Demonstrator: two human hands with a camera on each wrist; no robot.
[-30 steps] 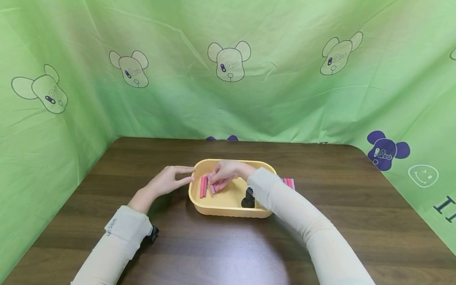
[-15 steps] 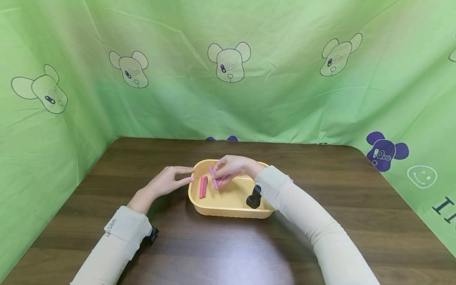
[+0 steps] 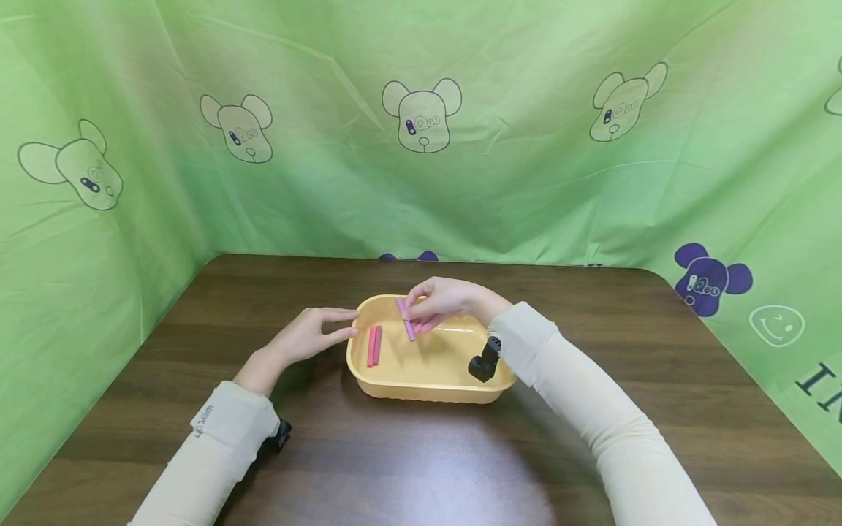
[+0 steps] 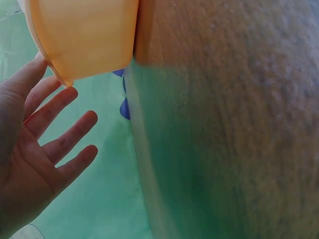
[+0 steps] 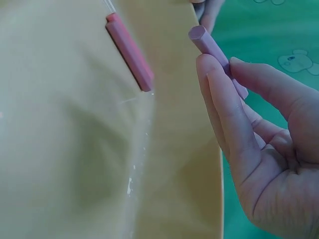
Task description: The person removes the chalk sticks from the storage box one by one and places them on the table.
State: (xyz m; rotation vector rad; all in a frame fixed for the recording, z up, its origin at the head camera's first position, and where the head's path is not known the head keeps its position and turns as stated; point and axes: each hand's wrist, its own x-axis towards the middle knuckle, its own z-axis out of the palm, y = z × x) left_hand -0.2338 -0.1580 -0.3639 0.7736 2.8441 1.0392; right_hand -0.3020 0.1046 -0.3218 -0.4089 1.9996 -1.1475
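Note:
My right hand [image 3: 445, 301] pinches a slim purple six-sided stick [image 3: 406, 319] between thumb and fingers, tilted above the yellow basin [image 3: 427, 392]. In the right wrist view the flat end of the purple stick [image 5: 198, 33] sticks out past the fingertips. Two sticks, one pink [image 3: 371, 346] and one darker pink [image 3: 378, 345], lie side by side on the basin floor near its left end. My left hand [image 3: 305, 336] touches the basin's left rim with thumb and fingers fairly straight. In the left wrist view this left hand [image 4: 45, 144] has its other fingers spread beside the basin's outer wall [image 4: 89, 35].
A dark wood table [image 3: 368, 460] bears the basin. Green printed cloth [image 3: 513, 204] hangs behind and at both sides. A black wrist camera [image 3: 485, 359] on the right sleeve overhangs the basin's right part. The right forearm hides part of the table.
My right hand has lifted the purple stick away from the two others and carried it up and to the right. Sticks beyond the basin's right end are now hidden. My left hand stays put.

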